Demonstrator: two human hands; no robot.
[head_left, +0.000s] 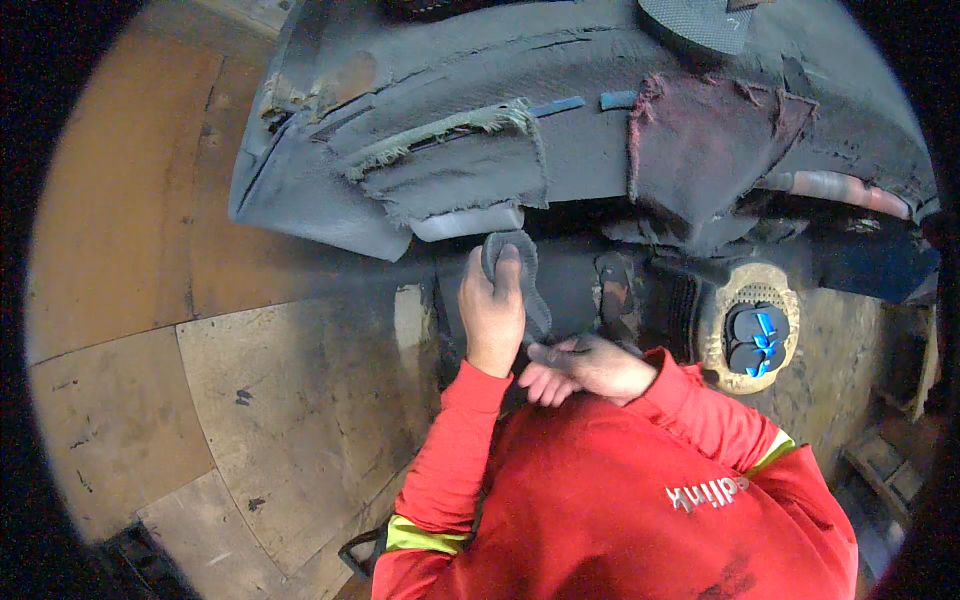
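Observation:
A dark grey sandal sole [531, 283] stands lengthwise between my hands, just below the dusty machine. My left hand [494, 305] is closed round its upper end, thumb pressed on the face. At the lower end, my right hand [592, 368] pinches the sole between thumb and fingers; part of that grip is hidden. Just above the sole's top is a pale roller [467, 222], partly covered by a frayed, dust-coated cloth flap [455, 175]. I cannot tell whether the sole touches the roller.
A reddish dusty cloth [695, 150] hangs to the right, beside another roller [850, 190]. On top lies a grey sole [700, 25]. Several dark sandal pieces with blue parts [757, 340] rest on a pale perforated stool or basket [784, 287]. Wooden boards [270, 400] cover the left floor.

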